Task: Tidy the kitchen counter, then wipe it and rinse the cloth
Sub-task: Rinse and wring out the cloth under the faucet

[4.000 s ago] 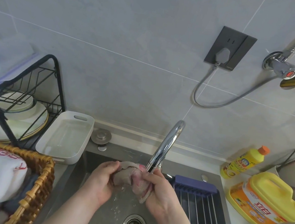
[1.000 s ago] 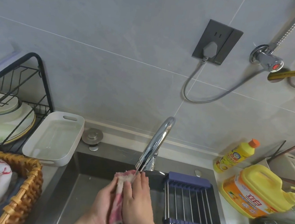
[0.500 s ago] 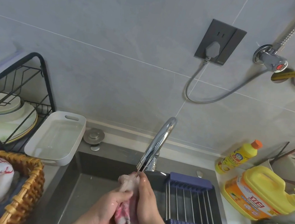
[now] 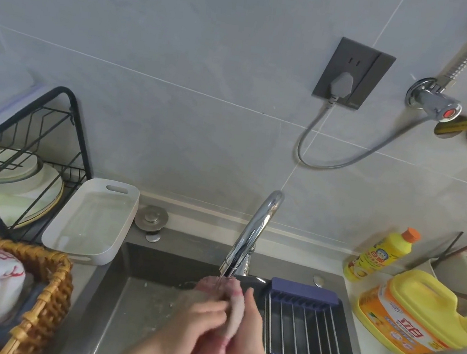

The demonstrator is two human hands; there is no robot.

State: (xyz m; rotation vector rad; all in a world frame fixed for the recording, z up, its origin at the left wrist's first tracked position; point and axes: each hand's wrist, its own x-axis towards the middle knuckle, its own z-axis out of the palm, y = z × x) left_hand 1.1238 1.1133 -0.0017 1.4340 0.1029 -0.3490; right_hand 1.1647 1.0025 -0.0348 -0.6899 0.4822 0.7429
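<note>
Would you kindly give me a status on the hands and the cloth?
Left hand and right hand both grip cloth. Cloth under faucet stream. Nothing blocking.

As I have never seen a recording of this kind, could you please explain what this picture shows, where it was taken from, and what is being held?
There is no machine: these are a person's two bare hands. The picture comes from one wide-angle camera worn on the head, looking forward and down. The left hand and right hand both grip a pinkish cloth under the running tap, over the sink. A slatted rack spans the sink's right side. On the counter to the left stand a white tray, a black dish rack with plates and a wicker basket; to the right stand a yellow bottle and a yellow jug.
</note>
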